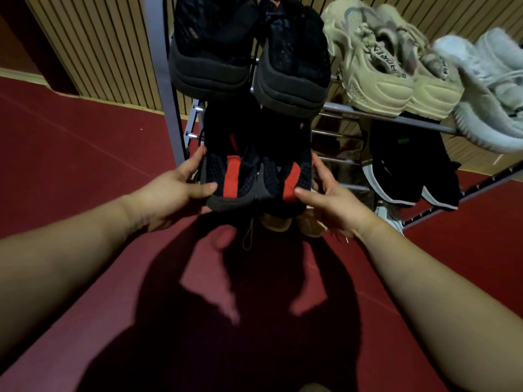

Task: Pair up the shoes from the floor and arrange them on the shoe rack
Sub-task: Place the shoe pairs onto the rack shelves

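A pair of black mesh shoes with red heel strips [256,171] sits side by side on the second tier of the metal shoe rack [376,114], heels toward me. My left hand [175,190] grips the left shoe at its heel, thumb on the back and fingers along the outer side. My right hand [328,199] grips the right shoe's heel the same way from the other side. Below them a tan shoe [278,223] peeks out, mostly hidden.
On the top tier stand a black pair [249,52], a beige chunky pair [390,63] and a pale grey pair [492,89]. A black pair with white soles [410,171] sits on the second tier at the right. Red floor and a slatted wall surround the rack.
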